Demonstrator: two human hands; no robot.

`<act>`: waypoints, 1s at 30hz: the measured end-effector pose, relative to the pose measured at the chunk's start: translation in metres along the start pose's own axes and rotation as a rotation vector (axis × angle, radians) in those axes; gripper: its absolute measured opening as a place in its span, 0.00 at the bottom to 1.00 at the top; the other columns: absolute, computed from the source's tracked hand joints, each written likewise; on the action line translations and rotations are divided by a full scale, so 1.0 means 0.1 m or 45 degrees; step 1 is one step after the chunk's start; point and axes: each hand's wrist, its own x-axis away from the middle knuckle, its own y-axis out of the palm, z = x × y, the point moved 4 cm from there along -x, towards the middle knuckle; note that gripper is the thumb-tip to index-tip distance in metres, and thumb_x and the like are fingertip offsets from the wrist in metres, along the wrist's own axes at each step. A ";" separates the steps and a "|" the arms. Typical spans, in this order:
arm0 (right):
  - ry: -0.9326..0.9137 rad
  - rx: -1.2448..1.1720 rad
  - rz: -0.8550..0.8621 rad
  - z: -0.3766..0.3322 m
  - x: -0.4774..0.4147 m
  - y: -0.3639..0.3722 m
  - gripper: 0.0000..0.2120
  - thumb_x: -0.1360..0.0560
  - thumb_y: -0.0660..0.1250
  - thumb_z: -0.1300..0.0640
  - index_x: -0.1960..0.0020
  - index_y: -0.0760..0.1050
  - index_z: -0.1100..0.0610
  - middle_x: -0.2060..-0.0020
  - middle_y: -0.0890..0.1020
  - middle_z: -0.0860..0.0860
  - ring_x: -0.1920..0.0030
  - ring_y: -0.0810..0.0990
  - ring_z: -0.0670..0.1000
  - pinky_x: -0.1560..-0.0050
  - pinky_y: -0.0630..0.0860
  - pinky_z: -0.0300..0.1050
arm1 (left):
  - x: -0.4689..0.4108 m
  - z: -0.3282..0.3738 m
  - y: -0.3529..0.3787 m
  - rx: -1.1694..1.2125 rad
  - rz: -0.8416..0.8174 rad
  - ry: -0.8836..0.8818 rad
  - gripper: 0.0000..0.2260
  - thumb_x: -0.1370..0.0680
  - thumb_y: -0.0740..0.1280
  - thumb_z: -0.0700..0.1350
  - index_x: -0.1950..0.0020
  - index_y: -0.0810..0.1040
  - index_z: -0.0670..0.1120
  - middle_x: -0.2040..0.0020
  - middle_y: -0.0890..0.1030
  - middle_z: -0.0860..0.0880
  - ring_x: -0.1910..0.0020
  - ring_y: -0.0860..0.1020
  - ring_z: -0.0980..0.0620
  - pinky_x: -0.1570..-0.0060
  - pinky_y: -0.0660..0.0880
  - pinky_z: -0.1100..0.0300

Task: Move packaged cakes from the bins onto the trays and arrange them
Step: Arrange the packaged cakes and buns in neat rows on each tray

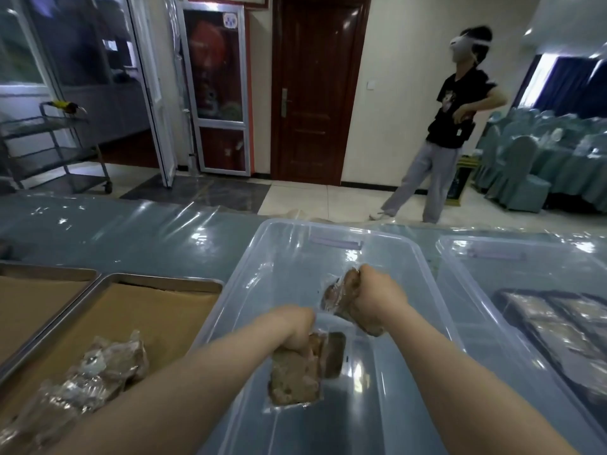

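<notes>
A clear middle bin (249,277) is set on a plastic-covered table (98,224), and both hands are reached into it. The left hand (297,326) is curled tightly round the top of the left cakes (295,376), brown pieces in clear wrap that hang below the fist near the bin's middle; a darker pack is seen just behind them in the same grip. The right hand (377,290) is closed round the right cake (340,300), which is wrapped in clear film and held tilted, further back in the bin and apart from the left cakes. Whether either load touches the bin floor cannot be told. Just to the right, a second clear right bin (460,257) is placed, and rows of stacked cakes (558,323) are laid flat inside it. To the left of the middle bin, a metal near tray (164,280) is lined with brown paper, and a heap of tray cakes (98,366) in crinkled wrap is piled at its near end, partly covered by the left forearm. A far tray (49,267), also paper-lined, is butted against its left side. Beyond the table a person (453,126) is seen standing by a door (315,90).
</notes>
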 end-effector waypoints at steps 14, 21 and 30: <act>-0.244 -0.404 0.554 -1.27 0.91 -1.23 0.14 0.30 0.70 0.50 0.56 0.63 0.46 0.65 0.72 0.40 0.65 0.70 0.41 0.71 0.64 0.40 | 1.49 -0.93 -1.05 0.706 0.996 0.248 0.17 0.28 0.73 0.47 0.49 0.65 0.53 0.54 0.72 0.55 0.58 0.72 0.59 0.66 0.67 0.64; -0.372 -0.593 0.619 -2.47 1.19 -1.07 0.13 0.31 0.70 0.51 0.52 0.67 0.48 0.63 0.75 0.41 0.63 0.73 0.42 0.66 0.72 0.43 | 2.17 -2.07 -0.84 1.106 1.217 0.259 0.19 0.29 0.73 0.45 0.44 0.67 0.53 0.52 0.74 0.57 0.54 0.74 0.62 0.60 0.70 0.66; -0.416 -0.689 0.274 -4.04 1.14 0.33 0.17 0.34 0.75 0.52 0.54 0.68 0.45 0.61 0.75 0.39 0.60 0.74 0.40 0.64 0.71 0.37 | 2.62 -3.96 0.13 1.202 1.128 0.080 0.21 0.30 0.75 0.38 0.54 0.67 0.58 0.54 0.74 0.60 0.57 0.72 0.74 0.62 0.65 0.79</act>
